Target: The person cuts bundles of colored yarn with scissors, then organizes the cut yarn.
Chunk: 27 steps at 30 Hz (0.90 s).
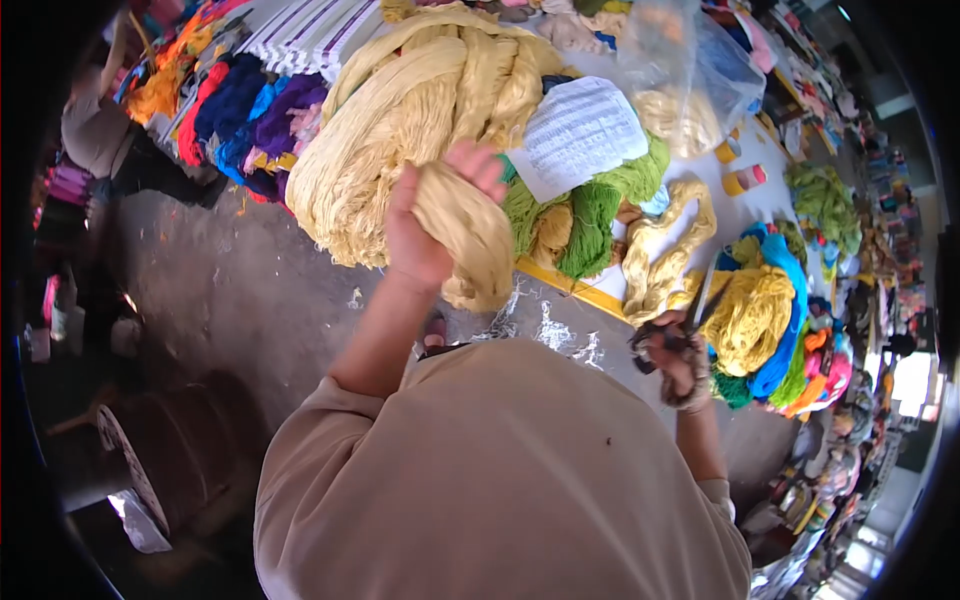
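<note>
A folded skein of pale cream yarn (465, 220) lies across the palm of my left hand (420, 245), between thumb and curled fingers. Beyond it, a large heap of cream yarn (400, 110) covers the table's near side. Low on the right, my right hand (675, 360) grips scissors (707, 290), their blades pointing up and away. Dark and greyish strands seem to wrap around that hand and wrist. Close to the blades are a looped golden skein (665, 245) and a yellow yarn bundle (750, 315).
A handwritten paper sheet (580, 135) rests on green yarn (590, 230). Behind are a clear plastic bag (690, 80) and a small yellow-and-red spool (745, 180). Another person (100, 135) is at far left, above a large brown drum (180, 450) on the floor.
</note>
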{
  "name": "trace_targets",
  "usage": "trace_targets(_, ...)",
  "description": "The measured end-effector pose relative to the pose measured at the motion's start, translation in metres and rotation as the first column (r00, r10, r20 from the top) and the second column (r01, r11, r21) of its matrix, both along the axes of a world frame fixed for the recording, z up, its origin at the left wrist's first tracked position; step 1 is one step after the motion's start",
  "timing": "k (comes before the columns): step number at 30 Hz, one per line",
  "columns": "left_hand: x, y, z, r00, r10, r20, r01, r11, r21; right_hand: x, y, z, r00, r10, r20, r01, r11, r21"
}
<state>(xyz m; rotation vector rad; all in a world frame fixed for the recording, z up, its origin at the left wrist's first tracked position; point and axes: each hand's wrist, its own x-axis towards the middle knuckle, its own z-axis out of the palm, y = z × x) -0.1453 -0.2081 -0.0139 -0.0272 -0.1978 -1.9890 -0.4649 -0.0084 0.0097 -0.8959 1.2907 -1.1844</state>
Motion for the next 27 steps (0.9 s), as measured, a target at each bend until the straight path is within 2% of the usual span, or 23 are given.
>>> trace_targets(1,0.008,-0.009,-0.006,1.000,0.024,-0.007,-0.024,0.998,-0.054,-0.010,0.000,0.002,0.999,0.023,0.043,-0.021,0.999,-0.043)
trace_targets(3,0.010,-0.013,0.000,0.998,0.037,0.042,-0.034,0.997,-0.070,-0.026,0.000,0.007,0.987,0.135,-0.084,-0.121,0.980,0.158)
trace_targets(5,0.001,-0.002,0.015,0.920,0.154,0.360,-0.046,0.955,-0.292,-0.044,0.008,-0.020,0.937,0.285,-0.205,-0.213,0.926,0.311)
trace_targets(6,-0.004,0.005,0.023,0.868,0.104,0.485,0.095,0.925,-0.368,-0.060,0.015,-0.054,0.945,0.325,-0.039,-0.316,0.937,0.149)
trace_targets(7,-0.017,0.011,0.025,0.800,0.213,0.561,0.157,0.828,-0.538,-0.037,0.009,-0.044,0.929,0.221,-0.299,-0.130,0.946,0.296)
trace_targets(8,-0.032,0.017,0.028,0.722,0.331,0.607,0.241,0.703,-0.669,-0.024,0.002,-0.041,0.903,0.242,-0.355,-0.234,0.970,0.066)
trace_targets(9,-0.042,0.020,0.034,0.628,0.470,0.620,0.342,0.548,-0.763,0.006,-0.010,-0.033,0.975,0.057,-0.215,-0.071,0.996,-0.057)
trace_targets(10,-0.052,0.024,0.044,0.519,0.649,0.557,0.383,0.405,-0.830,0.024,-0.031,-0.021,0.921,0.116,-0.373,-0.233,0.930,-0.285)
trace_targets(11,-0.061,0.026,0.054,0.402,0.802,0.443,0.441,0.255,-0.861,0.042,-0.052,-0.019,0.926,0.089,-0.366,-0.262,0.851,-0.456)
trace_targets(12,-0.070,0.027,0.058,0.354,0.833,0.426,0.458,0.242,-0.855,0.076,-0.065,-0.001,0.992,0.097,-0.086,-0.127,0.847,-0.516)
trace_targets(13,-0.067,0.027,0.067,0.236,0.898,0.371,0.530,0.201,-0.824,0.088,-0.068,0.009,0.986,0.116,-0.121,-0.155,0.905,-0.397)
trace_targets(14,-0.061,0.026,0.077,0.117,0.947,0.298,0.602,0.171,-0.780,0.112,-0.080,0.025,0.995,0.069,-0.067,-0.091,0.895,-0.437)
trace_targets(15,-0.048,0.022,0.084,0.136,0.955,0.266,0.601,0.134,-0.788,0.104,-0.088,0.017,0.988,0.072,-0.138,-0.135,0.841,-0.525)
trace_targets(16,-0.034,0.018,0.086,0.061,0.990,0.125,0.686,0.049,-0.726,0.099,-0.087,0.018,0.985,0.128,-0.113,-0.166,0.882,-0.442)
trace_targets(17,-0.019,0.013,0.085,0.000,1.000,-0.022,0.767,-0.014,-0.641,0.102,-0.081,0.030,0.990,0.072,0.123,-0.023,0.933,-0.359)
trace_targets(20,0.039,0.002,0.070,-0.217,0.975,0.051,0.785,0.205,-0.585,0.063,-0.075,0.039,0.973,0.134,0.188,-0.064,0.939,-0.338)
trace_targets(21,0.056,0.001,0.064,-0.322,0.941,-0.103,0.797,0.211,-0.566,0.061,-0.071,0.042,0.953,0.136,0.270,-0.049,0.951,-0.305)
trace_targets(22,0.057,0.001,0.055,-0.049,0.956,0.290,0.434,0.282,-0.856,0.063,-0.066,0.046,0.938,0.093,0.334,-0.011,0.970,-0.242)
trace_targets(23,0.059,0.001,0.049,0.375,0.809,0.453,0.012,0.484,-0.875,0.057,-0.064,0.040,0.941,0.066,0.331,0.007,0.977,-0.214)
trace_targets(24,0.069,-0.001,0.047,0.270,0.758,0.594,-0.011,0.619,-0.785,0.052,-0.065,0.034,0.944,0.039,0.328,0.025,0.982,-0.187)
trace_targets(25,0.070,-0.003,0.046,0.562,0.683,0.467,-0.162,0.645,-0.747,0.065,-0.066,0.045,0.948,-0.017,0.319,0.068,0.986,-0.149)
trace_targets(26,0.066,-0.003,0.055,0.782,0.569,0.255,-0.287,0.691,-0.663,0.063,-0.068,0.037,0.985,0.045,0.165,-0.015,0.984,-0.179)
trace_targets(27,0.052,0.006,0.065,0.911,0.392,0.129,-0.286,0.826,-0.486,0.064,-0.069,0.034,0.996,0.086,-0.039,-0.090,0.988,-0.122)
